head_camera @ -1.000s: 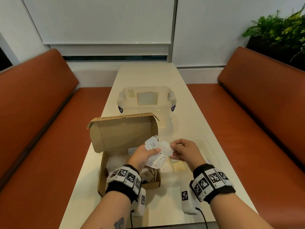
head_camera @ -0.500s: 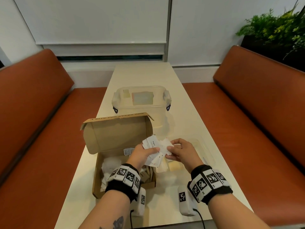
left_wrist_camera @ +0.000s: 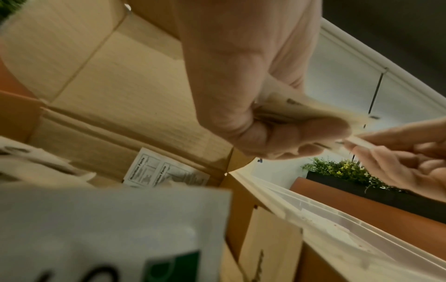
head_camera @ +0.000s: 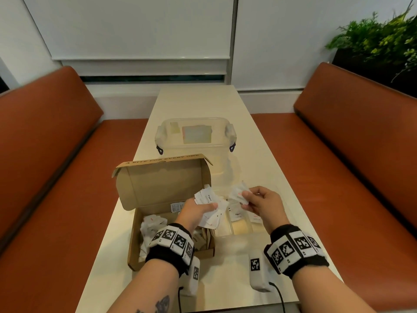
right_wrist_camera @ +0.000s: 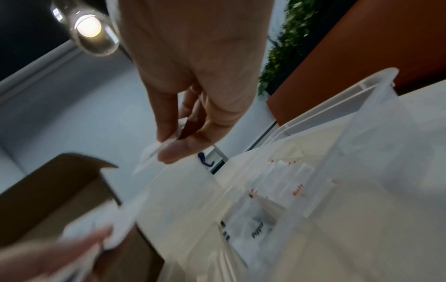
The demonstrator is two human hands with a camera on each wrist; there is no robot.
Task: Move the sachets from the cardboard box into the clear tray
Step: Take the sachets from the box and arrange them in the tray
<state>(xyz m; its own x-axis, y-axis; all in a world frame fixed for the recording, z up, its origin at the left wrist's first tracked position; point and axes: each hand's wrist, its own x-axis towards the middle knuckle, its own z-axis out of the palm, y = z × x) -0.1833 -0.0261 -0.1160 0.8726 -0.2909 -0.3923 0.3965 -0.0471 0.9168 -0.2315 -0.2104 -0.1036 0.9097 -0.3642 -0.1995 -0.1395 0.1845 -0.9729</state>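
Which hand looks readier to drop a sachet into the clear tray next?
The right hand: it pinches one sachet directly above the clear tray, while the left hand grips a bunch of sachets by the cardboard box.

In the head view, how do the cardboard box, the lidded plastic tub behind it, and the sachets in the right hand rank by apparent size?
1. cardboard box, with its lid open, looks largest, though it sits nearer the camera.
2. lidded plastic tub, farther back, so its true size against the box is unsure.
3. sachets pinched in the right hand, clearly smallest.
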